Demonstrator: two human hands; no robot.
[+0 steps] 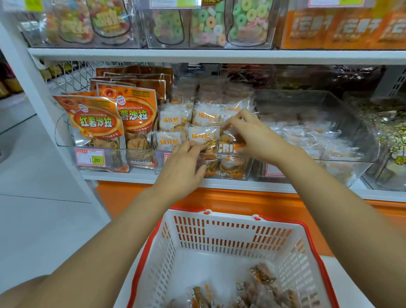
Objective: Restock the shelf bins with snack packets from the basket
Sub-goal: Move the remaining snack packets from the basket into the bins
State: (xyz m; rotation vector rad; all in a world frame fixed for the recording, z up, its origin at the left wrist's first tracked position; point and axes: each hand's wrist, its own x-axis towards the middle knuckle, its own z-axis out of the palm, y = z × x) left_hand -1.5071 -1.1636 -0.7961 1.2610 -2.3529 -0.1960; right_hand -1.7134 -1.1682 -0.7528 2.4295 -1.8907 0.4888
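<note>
While the left hand (186, 165) gripped the bin (224, 155) rim mid-frame, the right hand (251, 136) pinched a snack packet (228, 140) with its fingers. The basket (224, 229) sat below.

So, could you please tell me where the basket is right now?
In the head view, the basket sits bottom centre, just below the shelf bins, with snack packets in its near end.

We face white shelf boards (216, 56) on a white upright (38, 91), an orange base panel (222, 199) beneath, pale glossy floor (25, 219) at our left.
</note>
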